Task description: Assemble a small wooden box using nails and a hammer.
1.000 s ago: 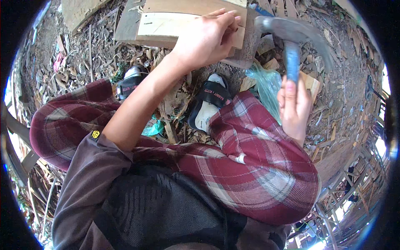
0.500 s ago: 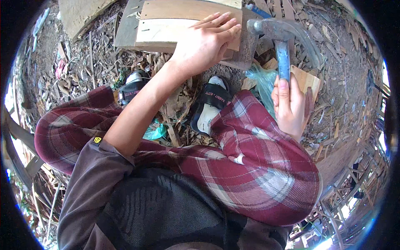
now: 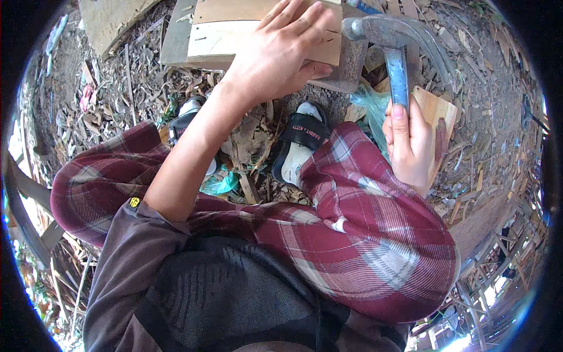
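Observation:
My left hand is over a flat piece made of pale wooden boards set side by side. Its fingers are stretched out and spread across the right part of the boards, slightly smeared, with the thumb out to the right. A small nail shows on the nearest board, left of the hand. My right hand grips a claw hammer by its worn blue handle. The hammer is held upright right of the boards, its striking face turned left and its curved claw to the right.
Under the boards lies a darker grey wooden slab. Beside my right hand are a loose wood piece and a translucent green plastic bag. Another board lies at the far left. Wood chips and dry leaves litter the ground around my sandalled feet.
My left hand has shifted left and turned, its fingers now pointing more away from me and the thumb spread out. The hammer in my right hand has barely moved.

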`<action>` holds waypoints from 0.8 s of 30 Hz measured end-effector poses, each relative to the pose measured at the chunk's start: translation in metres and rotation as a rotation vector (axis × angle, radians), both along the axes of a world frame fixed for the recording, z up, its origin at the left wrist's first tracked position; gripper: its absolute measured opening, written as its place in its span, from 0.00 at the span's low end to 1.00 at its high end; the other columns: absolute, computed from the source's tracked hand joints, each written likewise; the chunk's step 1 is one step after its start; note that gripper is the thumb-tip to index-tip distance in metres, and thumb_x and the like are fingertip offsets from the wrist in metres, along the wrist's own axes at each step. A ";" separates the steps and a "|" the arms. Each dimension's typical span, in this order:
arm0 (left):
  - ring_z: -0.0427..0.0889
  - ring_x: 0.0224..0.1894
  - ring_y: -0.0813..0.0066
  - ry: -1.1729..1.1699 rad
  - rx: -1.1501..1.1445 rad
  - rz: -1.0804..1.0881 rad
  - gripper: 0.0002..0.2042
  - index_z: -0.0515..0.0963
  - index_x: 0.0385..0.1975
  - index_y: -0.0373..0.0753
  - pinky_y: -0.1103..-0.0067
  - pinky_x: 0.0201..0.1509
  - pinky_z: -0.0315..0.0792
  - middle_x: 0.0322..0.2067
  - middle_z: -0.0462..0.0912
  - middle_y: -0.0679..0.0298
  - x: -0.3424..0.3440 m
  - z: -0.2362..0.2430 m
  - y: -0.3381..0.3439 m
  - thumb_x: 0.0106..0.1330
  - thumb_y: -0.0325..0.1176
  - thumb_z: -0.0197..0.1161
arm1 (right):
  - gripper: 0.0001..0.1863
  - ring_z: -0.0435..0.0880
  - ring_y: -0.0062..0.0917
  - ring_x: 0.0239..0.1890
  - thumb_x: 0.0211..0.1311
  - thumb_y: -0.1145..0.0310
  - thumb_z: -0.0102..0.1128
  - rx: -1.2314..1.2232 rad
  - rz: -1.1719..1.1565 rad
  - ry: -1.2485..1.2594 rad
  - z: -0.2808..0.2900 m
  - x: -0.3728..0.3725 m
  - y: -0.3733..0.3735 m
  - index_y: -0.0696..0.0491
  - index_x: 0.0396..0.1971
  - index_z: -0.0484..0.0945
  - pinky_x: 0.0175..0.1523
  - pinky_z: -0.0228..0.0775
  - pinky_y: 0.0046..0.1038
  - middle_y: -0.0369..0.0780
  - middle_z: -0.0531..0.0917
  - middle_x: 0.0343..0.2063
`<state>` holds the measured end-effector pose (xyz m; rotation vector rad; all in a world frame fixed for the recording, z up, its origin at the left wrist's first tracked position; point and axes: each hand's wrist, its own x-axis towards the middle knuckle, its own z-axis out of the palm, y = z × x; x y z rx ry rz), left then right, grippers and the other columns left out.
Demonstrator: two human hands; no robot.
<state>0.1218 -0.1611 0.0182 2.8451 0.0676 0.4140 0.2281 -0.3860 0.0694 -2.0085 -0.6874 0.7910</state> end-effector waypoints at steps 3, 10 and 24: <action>0.52 0.70 0.52 0.039 -0.082 0.058 0.38 0.60 0.62 0.28 0.66 0.73 0.48 0.64 0.61 0.46 -0.002 0.000 0.004 0.54 0.42 0.67 | 0.14 0.61 0.12 0.17 0.72 0.60 0.45 0.012 0.011 0.022 -0.003 -0.003 0.001 0.57 0.34 0.70 0.22 0.52 0.18 0.31 0.67 0.15; 0.60 0.67 0.53 -0.019 -0.128 0.075 0.35 0.66 0.58 0.27 0.67 0.71 0.55 0.61 0.66 0.45 0.000 0.001 0.003 0.49 0.37 0.68 | 0.14 0.57 0.06 0.15 0.73 0.59 0.43 0.086 0.001 -0.014 0.005 -0.005 0.005 0.55 0.35 0.70 0.18 0.45 0.13 0.27 0.63 0.15; 0.67 0.63 0.55 -0.066 -0.218 0.102 0.33 0.68 0.56 0.27 0.70 0.69 0.59 0.59 0.68 0.45 0.000 0.001 0.000 0.46 0.32 0.67 | 0.14 0.62 0.11 0.17 0.71 0.61 0.46 0.158 -0.029 0.021 0.015 -0.006 -0.001 0.58 0.34 0.71 0.22 0.51 0.18 0.30 0.66 0.15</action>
